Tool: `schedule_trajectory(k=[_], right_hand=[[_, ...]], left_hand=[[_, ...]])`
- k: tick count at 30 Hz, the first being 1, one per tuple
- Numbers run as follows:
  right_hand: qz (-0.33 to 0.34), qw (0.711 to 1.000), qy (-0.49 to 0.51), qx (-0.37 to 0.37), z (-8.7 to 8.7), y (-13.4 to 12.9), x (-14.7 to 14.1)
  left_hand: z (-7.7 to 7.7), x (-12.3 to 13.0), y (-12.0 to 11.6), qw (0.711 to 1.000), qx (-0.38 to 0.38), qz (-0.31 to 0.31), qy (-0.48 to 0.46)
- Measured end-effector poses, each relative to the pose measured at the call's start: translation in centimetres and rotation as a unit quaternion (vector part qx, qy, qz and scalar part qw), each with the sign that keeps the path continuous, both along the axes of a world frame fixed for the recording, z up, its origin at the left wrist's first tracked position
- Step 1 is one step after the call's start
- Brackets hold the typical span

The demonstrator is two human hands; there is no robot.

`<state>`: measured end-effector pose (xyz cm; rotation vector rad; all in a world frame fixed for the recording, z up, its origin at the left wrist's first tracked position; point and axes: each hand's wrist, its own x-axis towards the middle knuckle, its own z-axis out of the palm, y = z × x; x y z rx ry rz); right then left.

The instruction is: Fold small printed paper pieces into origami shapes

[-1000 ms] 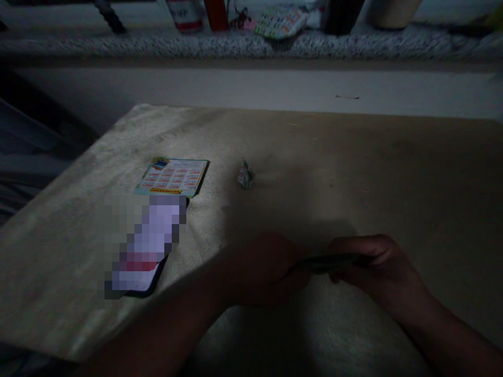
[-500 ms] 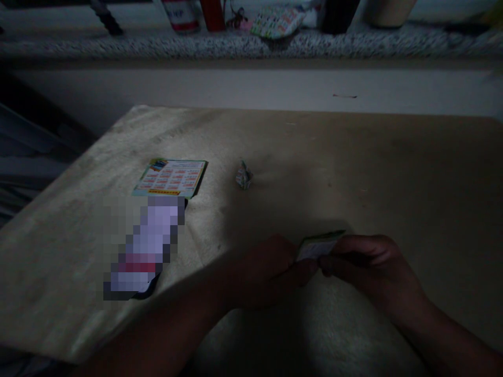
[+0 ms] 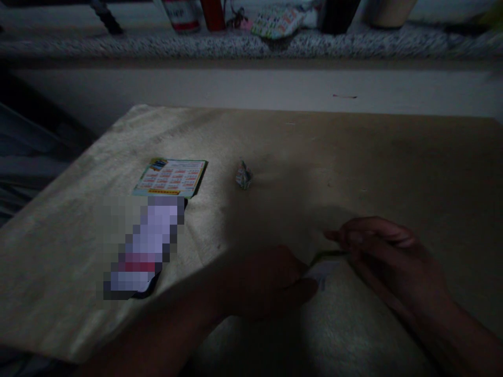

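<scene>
Right hand slid outward, fingers curled, can't tell if gripping; left hand pinches card. Lopsided hold, I'd fear slipping.

phone, speckled sill, red container

The worktop has a matt, cloth-like surface, softly creased toward the left, while the slip of card and the calendar card look like thin, smooth printed paper and the crumpled wad like printed paper or film, rough with folds. The phone shows a smooth, dark rim, its face too blurred to judge for gloss. Behind, the sill looks like speckled stone above a smooth, matt wall, and the printed packet is thin and crinkled, paper or plastic being impossible to tell.
</scene>
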<state>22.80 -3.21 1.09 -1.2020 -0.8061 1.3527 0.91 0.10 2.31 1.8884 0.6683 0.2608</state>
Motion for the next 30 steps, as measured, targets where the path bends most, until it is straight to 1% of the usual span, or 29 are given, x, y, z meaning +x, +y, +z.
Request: schedule_trajectory(k=[1,2,3,5,8,10,12,16,18,21,23,24,25,27,30], right_hand=[[-0.021,1.000,0.018,0.006,0.1,0.2,0.2],[-0.029,0.999,0.029,0.013,0.1,0.4,0.4],[-0.030,0.999,0.033,0.025,0.1,0.4,0.5],[0.022,0.999,0.027,0.036,0.0,0.4,0.4],[0.136,0.990,-0.009,0.035,-0.2,0.0,-0.4],[0.156,0.987,-0.032,0.020,-0.4,-0.4,-1.0],[0.137,0.990,-0.040,0.002,-0.8,-0.7,-1.4],[0.050,0.998,-0.032,-0.016,-1.3,-0.9,-1.5],[0.009,1.000,-0.006,-0.010,-1.2,-0.6,-1.4],[-0.035,0.998,0.053,0.017,-0.4,0.2,-1.0],[-0.056,0.994,0.070,0.056,0.0,0.5,-0.6],[-0.057,0.993,0.071,0.074,0.1,0.6,-0.4],[-0.040,0.994,0.071,0.077,0.1,0.6,-0.3],[0.011,0.994,0.079,0.078,-0.2,0.3,-0.2],[0.087,0.991,0.072,0.070,-0.9,-0.2,-0.4]], left_hand=[[-0.1,0.0,0.0,1.000,-0.012,-0.026,0.003],[-0.3,0.0,0.1,0.999,-0.030,-0.038,0.000],[-0.4,-0.1,0.2,0.998,-0.050,-0.024,-0.011],[-0.7,-0.2,0.4,0.996,-0.084,0.010,-0.028],[-0.9,-0.3,0.5,0.992,-0.113,0.022,-0.042],[-1.0,-0.2,0.4,0.991,-0.128,0.021,-0.043],[-1.1,0.0,0.2,0.988,-0.149,0.020,-0.037],[-1.1,0.1,0.2,0.978,-0.205,0.011,-0.032],[-1.0,0.1,0.1,0.975,-0.221,0.000,-0.025],[-1.0,0.1,-0.2,0.973,-0.231,-0.020,-0.008],[-1.0,0.3,-0.4,0.970,-0.241,-0.027,-0.017],[-1.1,0.4,-0.4,0.968,-0.248,-0.022,-0.031],[-1.1,0.5,-0.4,0.966,-0.256,-0.010,-0.047],[-1.2,0.5,-0.2,0.959,-0.272,0.021,-0.075],[-1.4,0.4,0.1,0.953,-0.287,0.054,-0.078]])
